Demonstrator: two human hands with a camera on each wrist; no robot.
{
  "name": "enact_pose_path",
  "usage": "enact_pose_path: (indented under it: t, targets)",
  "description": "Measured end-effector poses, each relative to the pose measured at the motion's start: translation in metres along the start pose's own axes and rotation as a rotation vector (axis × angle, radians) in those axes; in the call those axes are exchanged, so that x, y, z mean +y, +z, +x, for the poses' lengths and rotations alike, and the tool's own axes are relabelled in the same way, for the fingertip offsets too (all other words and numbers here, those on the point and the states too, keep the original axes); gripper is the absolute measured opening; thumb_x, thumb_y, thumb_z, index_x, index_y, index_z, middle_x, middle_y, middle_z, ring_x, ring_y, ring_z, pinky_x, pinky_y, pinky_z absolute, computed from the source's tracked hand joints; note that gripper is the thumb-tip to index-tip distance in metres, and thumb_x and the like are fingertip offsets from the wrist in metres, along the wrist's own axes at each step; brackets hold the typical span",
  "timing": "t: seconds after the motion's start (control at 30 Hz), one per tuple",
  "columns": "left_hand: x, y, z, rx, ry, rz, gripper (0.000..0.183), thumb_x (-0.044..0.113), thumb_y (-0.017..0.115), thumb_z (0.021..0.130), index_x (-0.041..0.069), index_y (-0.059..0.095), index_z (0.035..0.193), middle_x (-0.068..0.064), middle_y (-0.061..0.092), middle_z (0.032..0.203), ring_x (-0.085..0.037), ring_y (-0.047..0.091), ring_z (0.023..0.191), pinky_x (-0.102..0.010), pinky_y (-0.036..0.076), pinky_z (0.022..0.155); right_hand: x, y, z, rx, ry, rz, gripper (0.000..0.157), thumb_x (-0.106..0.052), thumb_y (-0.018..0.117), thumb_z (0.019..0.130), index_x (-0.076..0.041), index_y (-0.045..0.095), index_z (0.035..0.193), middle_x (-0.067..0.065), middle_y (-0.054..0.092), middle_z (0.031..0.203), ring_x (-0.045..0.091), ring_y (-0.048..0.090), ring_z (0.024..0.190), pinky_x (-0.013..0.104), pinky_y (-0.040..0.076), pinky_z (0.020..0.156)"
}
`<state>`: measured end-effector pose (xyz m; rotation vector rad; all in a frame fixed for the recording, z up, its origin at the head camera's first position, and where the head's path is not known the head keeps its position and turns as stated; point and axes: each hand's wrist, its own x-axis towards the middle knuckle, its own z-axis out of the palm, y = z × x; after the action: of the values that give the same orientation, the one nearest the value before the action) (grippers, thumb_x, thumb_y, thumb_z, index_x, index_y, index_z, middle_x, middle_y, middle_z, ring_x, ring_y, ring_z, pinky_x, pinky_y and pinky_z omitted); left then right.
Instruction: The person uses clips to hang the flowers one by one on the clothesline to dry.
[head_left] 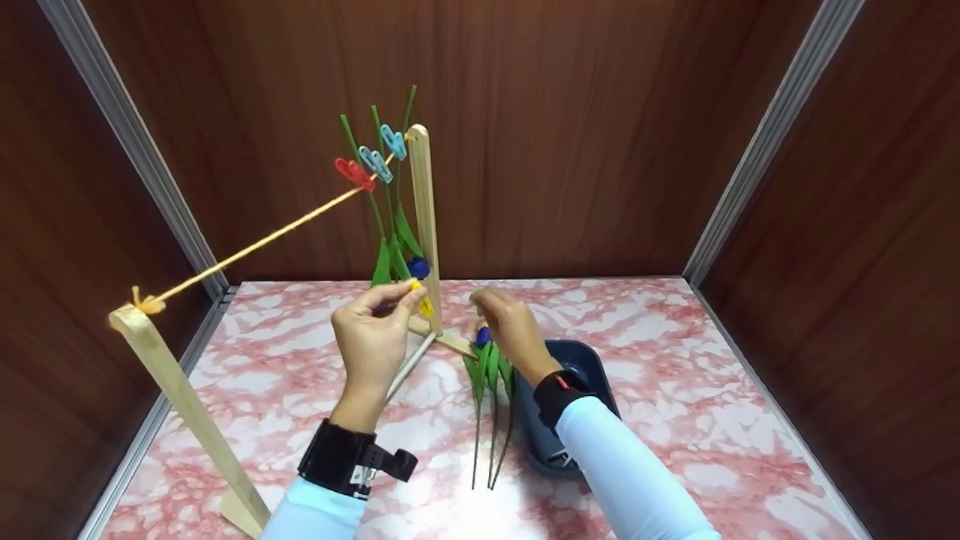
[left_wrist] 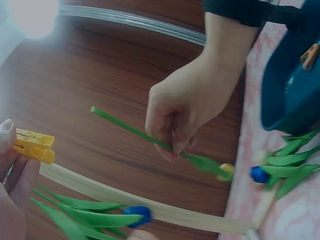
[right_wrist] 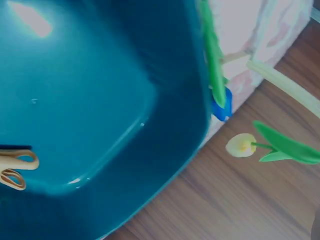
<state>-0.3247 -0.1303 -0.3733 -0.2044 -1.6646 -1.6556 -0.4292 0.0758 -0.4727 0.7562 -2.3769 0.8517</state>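
My left hand (head_left: 371, 330) pinches a yellow clothespin (left_wrist: 35, 145) between thumb and fingers, in front of the far wooden post. To its right, my right hand (head_left: 511, 326) holds an artificial tulip by its green stem (left_wrist: 122, 126); the pale yellow bloom (right_wrist: 241, 145) points downward, clear in the right wrist view. Beyond the left hand, several tulips hang head down from a cord (head_left: 262, 241), one showing a blue bloom (head_left: 418, 267). A red clothespin (head_left: 354, 174) and two light blue clothespins (head_left: 376, 163) clip their stems to the cord.
The cord runs between a near wooden post (head_left: 187, 405) and the far post (head_left: 424, 210). Below my right forearm stands a dark blue basin (head_left: 529, 420) with an orange-tan clothespin (left_wrist: 310, 56) inside. Loose tulips (head_left: 493, 367) lie along its left side. Brown panels enclose the marbled table.
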Motion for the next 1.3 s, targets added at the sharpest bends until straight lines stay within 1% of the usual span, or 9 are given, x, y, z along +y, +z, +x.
enact_pose_path:
  t: [0.07, 0.27, 0.3, 0.43, 0.6, 0.7, 0.8, 1.1, 1.3]
  targets:
    - [0.009, 0.0, 0.007, 0.002, 0.055, 0.001, 0.012, -0.003, 0.091, 0.083, -0.005, 0.084, 0.093, -0.024, 0.083, 0.095, 0.008, 0.075, 0.078, -0.017, 0.064, 0.072, -0.003, -0.004, 0.005, 0.075, -0.009, 0.022, 0.027, 0.003, 0.06, 0.108, -0.011, 0.076, 0.124, 0.008, 0.079, 0.112, 0.023, 0.077, 0.097, 0.035, 0.067, 0.095]
    - [0.047, 0.004, 0.03, 0.029, 0.228, 0.073, 0.015, 0.003, 0.094, 0.082, -0.002, 0.084, 0.092, -0.017, 0.085, 0.095, -0.023, 0.085, 0.087, -0.021, 0.066, 0.081, -0.026, -0.006, 0.027, 0.323, -0.061, 0.229, 0.02, -0.002, 0.064, 0.107, -0.003, 0.079, 0.121, 0.012, 0.079, 0.112, 0.025, 0.078, 0.104, 0.033, 0.066, 0.095]
    - [0.055, 0.005, 0.034, 0.039, 0.236, 0.083, 0.015, 0.005, 0.094, 0.083, -0.002, 0.084, 0.092, -0.017, 0.085, 0.095, -0.029, 0.085, 0.087, -0.021, 0.066, 0.083, -0.032, -0.007, 0.031, 0.354, -0.076, 0.275, 0.02, -0.001, 0.065, 0.106, 0.0, 0.078, 0.121, 0.013, 0.079, 0.112, 0.026, 0.079, 0.105, 0.03, 0.066, 0.095]
    - [0.089, 0.0, 0.056, 0.121, 0.222, 0.13, 0.016, 0.01, 0.094, 0.085, -0.001, 0.085, 0.093, -0.016, 0.085, 0.097, -0.026, 0.084, 0.089, -0.02, 0.065, 0.085, -0.061, -0.01, 0.047, 0.406, -0.134, 0.443, 0.024, 0.0, 0.068, 0.103, 0.008, 0.076, 0.124, 0.02, 0.078, 0.11, 0.029, 0.079, 0.103, 0.022, 0.064, 0.093]
    - [0.121, -0.011, 0.088, 0.227, 0.188, 0.195, 0.019, 0.018, 0.095, 0.086, 0.004, 0.087, 0.096, -0.012, 0.086, 0.096, -0.011, 0.081, 0.084, -0.019, 0.061, 0.079, -0.095, -0.02, 0.067, 0.377, -0.117, 0.567, 0.025, 0.002, 0.072, 0.1, 0.01, 0.076, 0.123, 0.024, 0.079, 0.109, 0.013, 0.078, 0.096, 0.018, 0.063, 0.085]
    - [0.133, -0.017, 0.102, 0.245, 0.145, 0.204, 0.02, 0.021, 0.095, 0.086, 0.006, 0.088, 0.098, -0.011, 0.086, 0.094, -0.003, 0.075, 0.074, -0.02, 0.06, 0.073, -0.113, -0.026, 0.077, 0.331, -0.046, 0.688, 0.023, 0.005, 0.073, 0.099, 0.012, 0.076, 0.121, 0.029, 0.08, 0.109, 0.002, 0.078, 0.094, 0.021, 0.065, 0.084]
    - [0.14, -0.022, 0.112, 0.243, 0.086, 0.188, 0.019, 0.021, 0.095, 0.086, 0.008, 0.089, 0.098, -0.011, 0.086, 0.095, -0.001, 0.072, 0.069, -0.019, 0.06, 0.07, -0.129, -0.029, 0.086, 0.288, 0.021, 0.802, 0.022, 0.007, 0.073, 0.098, 0.014, 0.076, 0.118, 0.032, 0.08, 0.11, -0.003, 0.078, 0.092, 0.026, 0.068, 0.085]
    - [0.134, -0.029, 0.129, 0.21, -0.036, 0.278, 0.018, 0.023, 0.093, 0.088, 0.011, 0.089, 0.101, -0.01, 0.087, 0.098, 0.004, 0.071, 0.072, -0.017, 0.056, 0.072, -0.164, -0.023, 0.112, 0.199, 0.112, 0.919, 0.02, 0.009, 0.074, 0.095, 0.016, 0.077, 0.114, 0.035, 0.079, 0.106, 0.002, 0.078, 0.081, 0.028, 0.069, 0.08]
    - [0.128, -0.029, 0.135, 0.215, -0.111, 0.358, 0.015, 0.024, 0.092, 0.089, 0.014, 0.089, 0.099, -0.007, 0.087, 0.095, 0.005, 0.066, 0.066, -0.018, 0.049, 0.077, -0.18, -0.014, 0.123, 0.123, 0.164, 0.903, 0.021, 0.006, 0.075, 0.097, 0.015, 0.078, 0.115, 0.034, 0.079, 0.107, 0.021, 0.082, 0.084, 0.028, 0.068, 0.077]
